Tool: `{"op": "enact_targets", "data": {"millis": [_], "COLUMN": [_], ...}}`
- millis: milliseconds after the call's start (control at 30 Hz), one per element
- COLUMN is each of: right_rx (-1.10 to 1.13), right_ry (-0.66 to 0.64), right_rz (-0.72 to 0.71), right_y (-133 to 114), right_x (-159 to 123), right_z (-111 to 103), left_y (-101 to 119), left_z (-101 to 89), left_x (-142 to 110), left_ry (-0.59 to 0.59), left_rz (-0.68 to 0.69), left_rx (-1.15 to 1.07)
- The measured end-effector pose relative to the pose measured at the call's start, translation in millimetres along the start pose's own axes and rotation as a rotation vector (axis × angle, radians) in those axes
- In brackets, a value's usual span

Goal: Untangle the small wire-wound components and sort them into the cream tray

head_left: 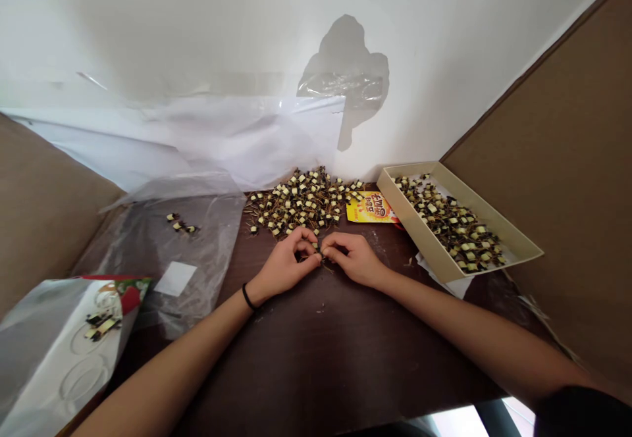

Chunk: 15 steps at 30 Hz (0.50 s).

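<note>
In the middle of the head view, my left hand (286, 264) pinches one small transformer (316, 247), a black part wrapped in yellow tape with thin copper-coloured wire leads. My right hand (353, 258) meets it from the other side, thumb and forefinger closed at the leads; the exact grip is too small to make out. Just beyond my fingers lies a heap of similar transformers (306, 200), their wires sticking out. A cream box (513, 246) at the right holds many more of them, spread over its bottom.
A yellow printed packet (368, 206) lies between heap and box. At the left, a clear plastic sheet (207, 259) carries a few transformers and a white paper square (176, 278). A printed bag (93, 364) with some more is nearer. Cardboard panels (567, 160) flank the brown table (316, 358).
</note>
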State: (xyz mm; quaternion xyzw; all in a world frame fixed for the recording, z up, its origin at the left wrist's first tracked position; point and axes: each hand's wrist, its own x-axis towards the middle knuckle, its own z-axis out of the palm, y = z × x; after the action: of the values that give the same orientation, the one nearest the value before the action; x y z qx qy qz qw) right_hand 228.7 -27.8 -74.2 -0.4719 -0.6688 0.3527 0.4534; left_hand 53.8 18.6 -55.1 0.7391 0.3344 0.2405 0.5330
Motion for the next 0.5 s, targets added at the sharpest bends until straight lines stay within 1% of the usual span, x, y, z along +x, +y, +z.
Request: {"op": "enact_targets", "data": {"millis": [100, 167, 367, 500], "right_rx": [0.046, 0.052, -0.05, -0.1], "right_ry": [-0.028, -0.03, -0.043, -0.007], "right_rz": [0.037, 0.033, -0.043, -0.093], "right_y": [2.5, 3.9, 1.8, -2.5], "right_x": [1.2, 2.6, 4.9, 2.8], "right_z": [-1.0, -1.9, -3.4, -1.2], "left_y": [-1.1, -2.2, -3.7, -2.4], "left_z": [-0.8, -0.9, 0.1, -0.1], "left_x": [-0.3, -0.6, -1.6, -2.0], "left_ry": [-0.018, -0.03, -0.055, -0.067], "left_rz": [0.011, 0.026, 0.04, 0.053], "left_rx": [0.029, 0.049, 0.094, 0.085]}}
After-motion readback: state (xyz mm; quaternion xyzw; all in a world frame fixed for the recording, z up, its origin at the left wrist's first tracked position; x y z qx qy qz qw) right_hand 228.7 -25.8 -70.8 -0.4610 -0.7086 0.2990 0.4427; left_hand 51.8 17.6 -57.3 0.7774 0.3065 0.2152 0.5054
